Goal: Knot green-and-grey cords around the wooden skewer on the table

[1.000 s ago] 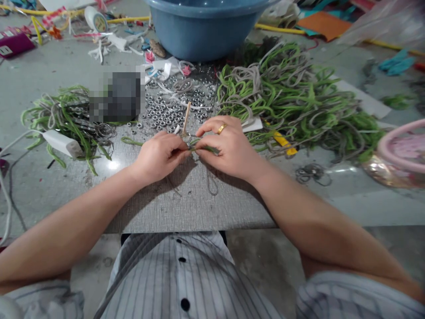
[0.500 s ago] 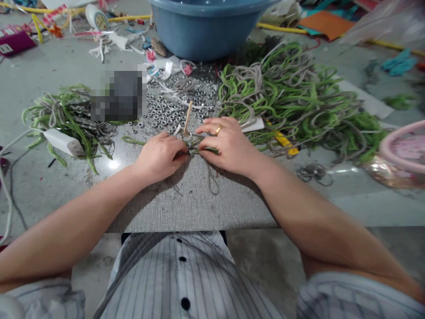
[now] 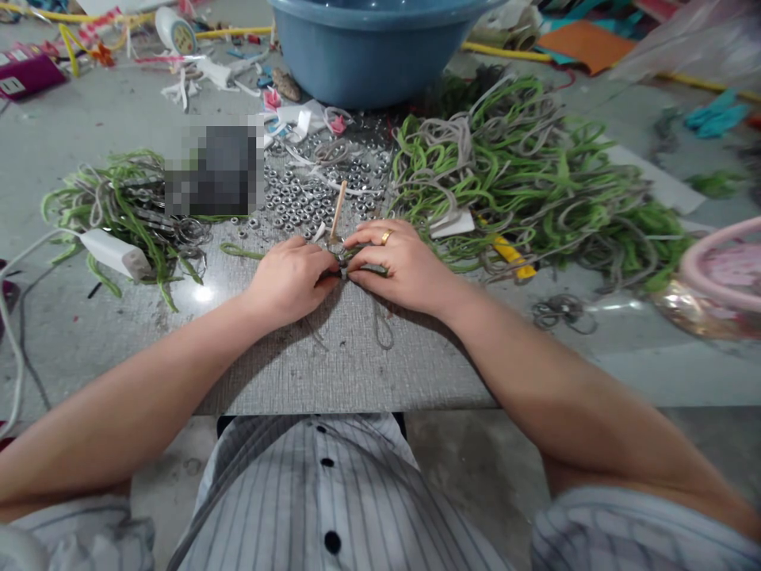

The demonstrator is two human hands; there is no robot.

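My left hand [image 3: 292, 277] is closed, thumb and fingers pinching a green and grey cord close to a small metal piece. Directly opposite, my right hand [image 3: 403, 262], with a ring on one finger, pinches the same cord work; the fingertips of both hands nearly meet and hide most of it. A green cord loop [image 3: 239, 251] sticks out left of my left hand, and a grey cord loop [image 3: 384, 331] hangs toward me below my right. Just beyond the fingertips, a thin wooden stick [image 3: 338, 208] stands tilted beside a metal ring [image 3: 335, 247].
Many small metal beads [image 3: 291, 198] lie scattered beyond my hands. A large heap of green and grey cords [image 3: 511, 174] sits right, a smaller corded bundle [image 3: 104, 194] left by a white charger [image 3: 116, 255]. Behind stands a blue basin [image 3: 374, 59].
My right hand has shifted slightly left, its fingertips closing in toward my left hand at the cord. My left hand has barely moved.
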